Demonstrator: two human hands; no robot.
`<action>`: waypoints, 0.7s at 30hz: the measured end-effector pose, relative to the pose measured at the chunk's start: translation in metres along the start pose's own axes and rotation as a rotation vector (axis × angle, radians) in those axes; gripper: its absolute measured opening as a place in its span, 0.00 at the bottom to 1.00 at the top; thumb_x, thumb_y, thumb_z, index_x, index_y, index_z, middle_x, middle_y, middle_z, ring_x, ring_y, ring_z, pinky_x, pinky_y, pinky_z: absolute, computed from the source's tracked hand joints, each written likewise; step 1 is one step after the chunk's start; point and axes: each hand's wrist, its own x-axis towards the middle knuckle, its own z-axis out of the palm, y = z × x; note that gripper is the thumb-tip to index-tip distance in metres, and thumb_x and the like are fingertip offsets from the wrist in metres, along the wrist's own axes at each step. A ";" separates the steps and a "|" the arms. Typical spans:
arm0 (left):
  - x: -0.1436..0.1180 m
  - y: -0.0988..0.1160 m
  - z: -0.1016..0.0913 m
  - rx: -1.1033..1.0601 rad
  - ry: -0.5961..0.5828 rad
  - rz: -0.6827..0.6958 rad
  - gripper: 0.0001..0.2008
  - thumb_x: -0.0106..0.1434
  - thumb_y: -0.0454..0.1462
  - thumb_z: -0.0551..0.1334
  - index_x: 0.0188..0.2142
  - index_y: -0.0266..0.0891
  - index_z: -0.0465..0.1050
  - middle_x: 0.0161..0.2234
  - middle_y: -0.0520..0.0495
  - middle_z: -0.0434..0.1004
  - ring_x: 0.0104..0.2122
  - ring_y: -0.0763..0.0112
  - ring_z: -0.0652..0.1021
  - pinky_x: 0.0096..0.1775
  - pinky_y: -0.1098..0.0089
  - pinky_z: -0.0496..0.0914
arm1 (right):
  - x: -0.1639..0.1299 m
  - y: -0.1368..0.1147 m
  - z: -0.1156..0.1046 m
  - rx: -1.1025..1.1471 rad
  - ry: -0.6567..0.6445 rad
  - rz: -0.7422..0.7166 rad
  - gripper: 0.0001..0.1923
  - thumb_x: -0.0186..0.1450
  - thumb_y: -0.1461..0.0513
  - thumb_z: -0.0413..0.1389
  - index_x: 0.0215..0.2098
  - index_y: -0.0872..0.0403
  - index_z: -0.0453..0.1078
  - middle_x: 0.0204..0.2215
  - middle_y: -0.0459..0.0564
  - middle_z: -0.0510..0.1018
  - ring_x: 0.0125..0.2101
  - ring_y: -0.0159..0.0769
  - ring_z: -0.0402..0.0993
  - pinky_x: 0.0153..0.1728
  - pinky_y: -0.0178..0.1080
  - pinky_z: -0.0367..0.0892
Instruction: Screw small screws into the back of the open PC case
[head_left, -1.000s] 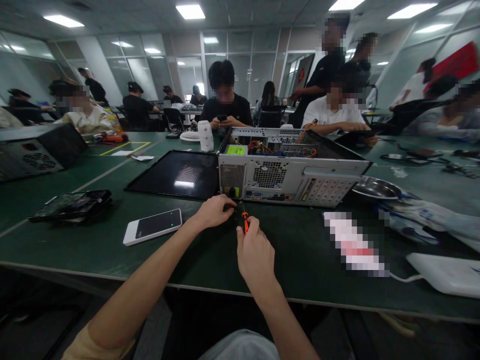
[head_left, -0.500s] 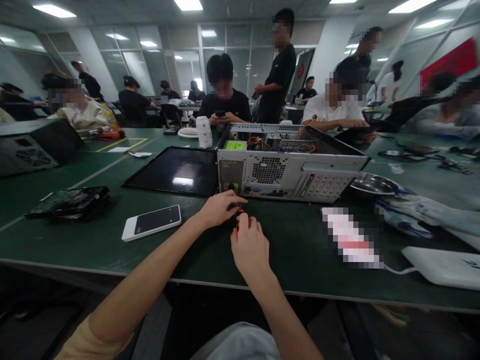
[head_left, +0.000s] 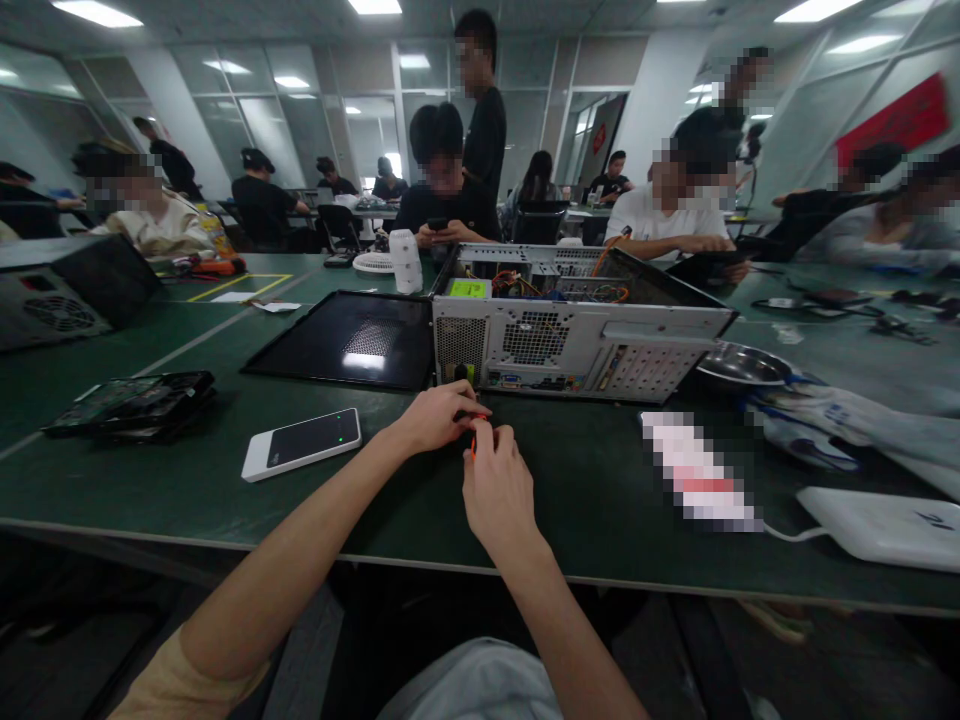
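My right hand [head_left: 501, 490] is closed around an orange-handled screwdriver [head_left: 473, 450], most of which the fingers cover. Bent over the far end of the same tool is my left hand [head_left: 439, 415], its fingertips pinched at the orange part; the shaft and tip are hidden. Both hands are just above the table, in front of the rear panel of an opened computer case [head_left: 570, 345] that lies on its side. Cables and a green-labelled power supply [head_left: 469, 288] show inside the case. Its black side panel [head_left: 337, 345] lies flat to the left.
A white device with a dark screen [head_left: 304, 445] and stacked drives [head_left: 135, 405] lie to the left. On the right are a phone [head_left: 697, 470] cabled to a white power bank [head_left: 885, 528], a metal bowl [head_left: 746, 365] and gloves [head_left: 832, 420]. Other people sit across the table.
My left fingertips have drawn in, from stretched over the screwdriver's shaft to the orange part near my right hand. Behind the table, a standing person has moved left.
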 end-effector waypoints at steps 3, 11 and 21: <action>0.000 -0.001 -0.005 -0.040 0.036 -0.078 0.24 0.66 0.33 0.60 0.60 0.49 0.74 0.46 0.47 0.77 0.38 0.69 0.77 0.41 0.67 0.72 | 0.001 0.000 -0.001 0.071 -0.045 0.035 0.19 0.74 0.67 0.50 0.62 0.57 0.58 0.46 0.58 0.78 0.44 0.46 0.79 0.46 0.45 0.71; -0.002 -0.010 -0.007 -0.108 0.164 -0.145 0.19 0.69 0.34 0.56 0.56 0.44 0.77 0.47 0.44 0.78 0.36 0.70 0.77 0.42 0.66 0.73 | 0.000 0.005 -0.006 0.277 -0.038 0.081 0.19 0.73 0.63 0.52 0.61 0.57 0.59 0.51 0.61 0.78 0.50 0.48 0.79 0.49 0.45 0.70; -0.005 -0.011 -0.015 -0.080 -0.035 -0.202 0.18 0.62 0.41 0.62 0.49 0.40 0.80 0.40 0.46 0.83 0.34 0.66 0.78 0.38 0.65 0.71 | -0.004 0.007 -0.006 0.368 0.053 0.055 0.17 0.75 0.63 0.45 0.58 0.58 0.66 0.51 0.61 0.76 0.48 0.47 0.75 0.48 0.45 0.70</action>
